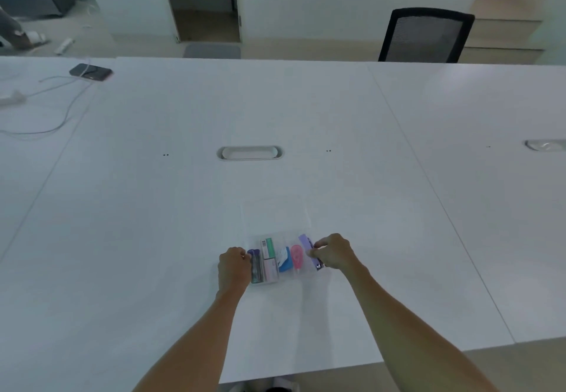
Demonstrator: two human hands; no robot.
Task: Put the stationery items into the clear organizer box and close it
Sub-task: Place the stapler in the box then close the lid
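Note:
The clear organizer box (286,280) lies on the white table in front of me, its clear lid (277,214) folded open flat on the far side. Inside I see a dark purple item (256,264), a green and pink packet (269,257), a blue item (284,261), a pink correction tape (296,257) and a lilac item (305,242). My left hand (234,266) rests curled against the box's left end. At the right end, my right hand (332,252) pinches the lilac item with bent fingers. How firmly the left hand grips is unclear.
A cable grommet (249,152) is set in the table beyond the box. A phone (90,72) and white cables (58,106) lie at the far left. A black mesh chair (425,36) stands behind the table at the right. Another grommet (545,145) sits at the right edge.

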